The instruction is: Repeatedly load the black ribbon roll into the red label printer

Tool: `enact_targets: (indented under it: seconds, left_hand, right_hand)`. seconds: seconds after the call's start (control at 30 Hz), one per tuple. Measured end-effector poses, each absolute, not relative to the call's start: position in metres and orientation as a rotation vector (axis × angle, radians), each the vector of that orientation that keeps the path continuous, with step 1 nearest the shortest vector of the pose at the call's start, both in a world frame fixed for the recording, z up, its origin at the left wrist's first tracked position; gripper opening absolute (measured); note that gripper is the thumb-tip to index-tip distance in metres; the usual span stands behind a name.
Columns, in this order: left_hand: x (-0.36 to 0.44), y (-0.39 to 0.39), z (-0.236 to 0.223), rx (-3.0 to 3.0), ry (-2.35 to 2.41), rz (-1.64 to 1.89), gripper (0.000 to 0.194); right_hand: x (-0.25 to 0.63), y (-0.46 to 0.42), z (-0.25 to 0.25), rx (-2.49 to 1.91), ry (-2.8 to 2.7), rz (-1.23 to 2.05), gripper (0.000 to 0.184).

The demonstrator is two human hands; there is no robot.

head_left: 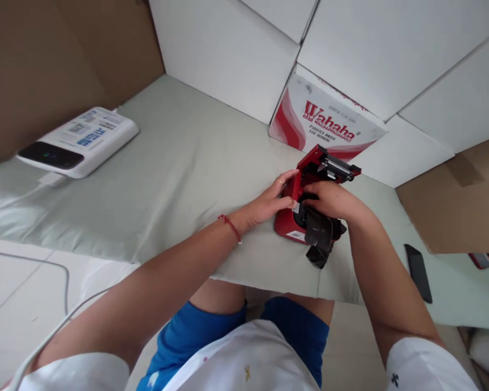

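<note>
A red device point(284, 223) that looks like a small label printer sits on the pale green cloth, its hinged lid point(309, 157) raised. My left hand point(275, 200) grips its left side, with the thumb on the near edge and the fingers along the side wall. Inside the open body, the fingers of my right hand point(330, 200) are bent together near a dark part. What they hold, if anything, is hidden. A strip of shiny dark film point(319, 231) hangs out over the front, its loose end folded on the cloth.
Behind the device stands a Wahaha water carton point(326, 119) among white boxes point(228, 54). A white power unit point(101, 136) with a cable lies at left. At right are a black phone point(418, 273) and a brown cardboard box point(456, 201). The cloth-covered surface ends above my lap.
</note>
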State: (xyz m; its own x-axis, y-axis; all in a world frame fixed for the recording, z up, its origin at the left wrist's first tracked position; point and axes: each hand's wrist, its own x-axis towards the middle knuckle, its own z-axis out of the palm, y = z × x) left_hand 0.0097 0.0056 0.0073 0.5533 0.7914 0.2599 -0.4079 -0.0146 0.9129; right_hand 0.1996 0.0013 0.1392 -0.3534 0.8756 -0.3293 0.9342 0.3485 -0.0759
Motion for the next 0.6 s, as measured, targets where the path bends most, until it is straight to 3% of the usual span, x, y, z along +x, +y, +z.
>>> enact_targets:
  seconds: [0.37,0.6]
  left_hand:
    - [0.015,0.008,0.006,1.232,0.353,1.03,0.102]
    - [0.016,0.013,0.0,1.249,0.326,1.034,0.107]
  right_hand:
    - [0.212,-0.027,0.157,1.733,2.48,-0.502,0.041]
    - [0.218,-0.122,0.126,1.825,3.023,-0.232,0.039]
